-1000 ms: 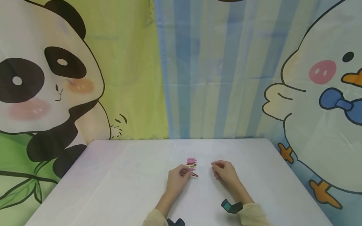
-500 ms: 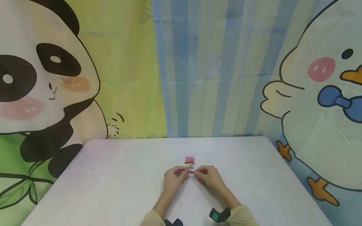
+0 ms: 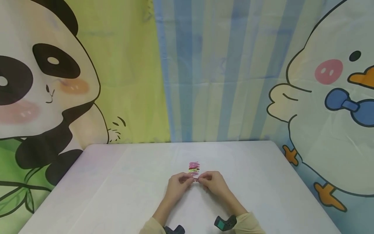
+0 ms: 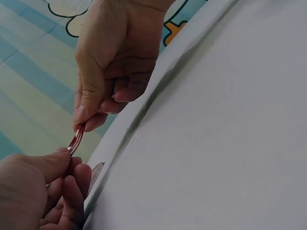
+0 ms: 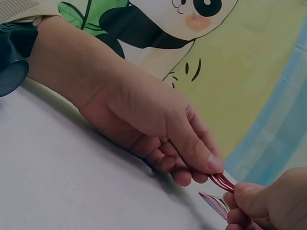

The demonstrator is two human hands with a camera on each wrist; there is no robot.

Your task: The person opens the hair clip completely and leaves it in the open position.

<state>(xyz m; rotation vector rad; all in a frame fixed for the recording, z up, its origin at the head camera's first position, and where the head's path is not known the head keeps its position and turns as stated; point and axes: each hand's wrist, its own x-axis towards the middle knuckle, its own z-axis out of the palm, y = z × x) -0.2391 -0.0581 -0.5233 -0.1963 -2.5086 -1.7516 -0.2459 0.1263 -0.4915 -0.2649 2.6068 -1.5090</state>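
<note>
Between my two hands is a red hair clip (image 3: 196, 179) with light lines along it, seen closer in both wrist views. My left hand (image 3: 176, 186) pinches one end between thumb and forefinger. The other end is pinched by my right hand (image 3: 215, 182), fingertips a short gap from the left ones. In the left wrist view the clip (image 4: 76, 140) looks slightly bowed. Just beyond the hands lies a column of several hair clips (image 3: 194, 164), pink, dark red and yellow-green. In the right wrist view, a pink clip (image 5: 214, 203) shows below the held one, partly hidden by my right hand.
A white table (image 3: 122, 195) spreads under both hands, its far edge against a printed curtain (image 3: 204, 81) with a panda, stripes and a white bird. Dark devices (image 3: 225, 223) are strapped at both wrists.
My right hand has come in from the right and taken the free end of the red clip, which my left hand held alone. Over the last half second the hands have barely moved.
</note>
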